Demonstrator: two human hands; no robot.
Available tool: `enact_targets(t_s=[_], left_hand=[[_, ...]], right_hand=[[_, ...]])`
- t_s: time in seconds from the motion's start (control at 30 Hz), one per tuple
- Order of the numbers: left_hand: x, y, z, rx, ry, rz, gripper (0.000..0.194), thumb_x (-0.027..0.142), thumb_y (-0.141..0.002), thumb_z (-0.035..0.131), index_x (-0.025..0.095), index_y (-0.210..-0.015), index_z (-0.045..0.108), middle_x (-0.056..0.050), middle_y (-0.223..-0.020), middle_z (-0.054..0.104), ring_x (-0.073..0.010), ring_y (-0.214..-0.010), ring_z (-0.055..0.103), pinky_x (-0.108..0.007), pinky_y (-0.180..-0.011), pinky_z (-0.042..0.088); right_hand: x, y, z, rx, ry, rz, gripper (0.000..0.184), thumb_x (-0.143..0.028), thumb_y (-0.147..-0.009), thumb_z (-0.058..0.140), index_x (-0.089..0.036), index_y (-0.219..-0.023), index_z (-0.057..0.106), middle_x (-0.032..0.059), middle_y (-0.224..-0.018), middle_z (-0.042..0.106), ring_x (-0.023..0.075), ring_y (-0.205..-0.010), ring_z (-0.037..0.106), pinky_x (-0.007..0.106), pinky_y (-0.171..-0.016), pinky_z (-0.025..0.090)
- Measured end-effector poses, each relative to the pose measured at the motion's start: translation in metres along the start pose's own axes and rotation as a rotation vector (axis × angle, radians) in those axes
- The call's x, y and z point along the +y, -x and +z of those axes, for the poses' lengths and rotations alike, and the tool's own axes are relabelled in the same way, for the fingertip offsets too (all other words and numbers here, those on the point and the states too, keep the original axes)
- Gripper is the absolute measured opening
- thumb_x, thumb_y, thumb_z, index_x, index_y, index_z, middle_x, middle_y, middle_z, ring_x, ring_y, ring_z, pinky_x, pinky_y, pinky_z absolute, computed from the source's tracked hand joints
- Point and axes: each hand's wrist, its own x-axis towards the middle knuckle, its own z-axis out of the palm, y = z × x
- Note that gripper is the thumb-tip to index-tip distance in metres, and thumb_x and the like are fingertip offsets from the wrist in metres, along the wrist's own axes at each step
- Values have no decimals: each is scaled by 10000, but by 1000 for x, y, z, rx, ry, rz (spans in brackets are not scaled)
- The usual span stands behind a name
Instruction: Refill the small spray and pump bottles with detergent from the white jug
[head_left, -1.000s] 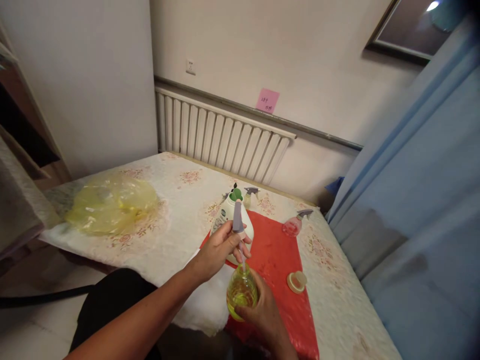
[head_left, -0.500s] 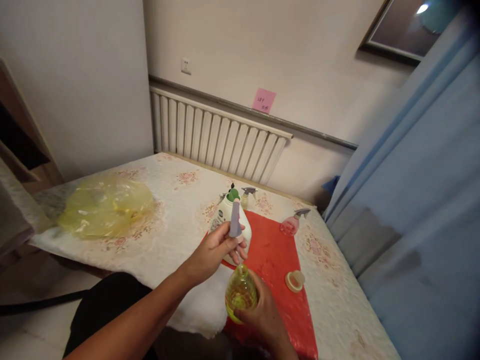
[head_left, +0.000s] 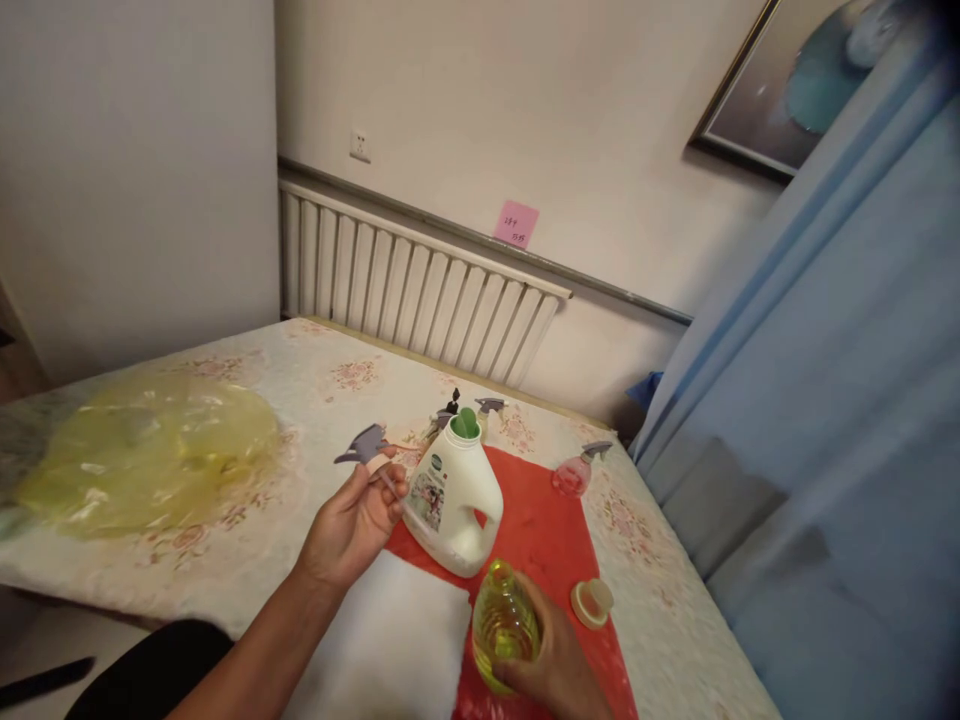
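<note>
Pinched in the fingers of my left hand [head_left: 358,520] is a grey spray trigger head [head_left: 365,444], tilted, its dip tube pointing down to the right. My right hand [head_left: 559,650] grips a clear yellow-green spray bottle [head_left: 504,630] with an uncapped neck, low over the red cloth [head_left: 529,505]. Between and beyond the hands stands a white detergent jug [head_left: 461,500] with a green spout in its open mouth. A cream cap [head_left: 592,602] lies on the red cloth, right of the bottle.
A pink spray bottle [head_left: 574,474] stands at the right, and another grey-topped spray bottle [head_left: 489,408] is behind the jug. White cloth [head_left: 390,640] lies in front. A yellow plastic bag [head_left: 157,450] spreads over the table's left. A blue curtain [head_left: 810,400] hangs at right.
My left hand has moved left, carrying the trigger head away from above the bottle's neck and turning it sideways. The jug is now in plain view. The bottle remains in my right hand.
</note>
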Motion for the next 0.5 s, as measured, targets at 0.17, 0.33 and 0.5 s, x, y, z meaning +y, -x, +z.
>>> enact_targets(t_s=[0.17, 0.33, 0.5], left_hand=[[-5, -15, -60, -83, 56, -99, 271, 220, -842, 703, 203, -1106, 643, -48, -857, 695, -169, -768, 696, -241, -641, 593], [-18, -20, -114, -139, 65, -167, 364, 236, -822, 737, 260, -1171, 636, -46, -947, 705, -205, -864, 703, -322, -740, 597], [-25, -21, -148, -206, 67, -278, 345, 261, -862, 695, 264, -1201, 636, -70, -989, 707, -222, -898, 696, -380, -819, 571]], right_hand=[[-10, -31, -27, 112, 177, -21, 769, -191, -506, 740, -165, -1255, 566, 144, -1297, 634, 346, -1211, 584, 470, -1059, 442], [-55, -65, -55, 134, 371, -119, 691, -216, -560, 744, -187, -1232, 586, 117, -1269, 650, 336, -1192, 590, 479, -1052, 436], [-92, -100, -66, 208, 551, -257, 600, -223, -607, 731, -188, -1194, 611, 85, -1192, 666, 309, -1126, 608, 434, -992, 466]])
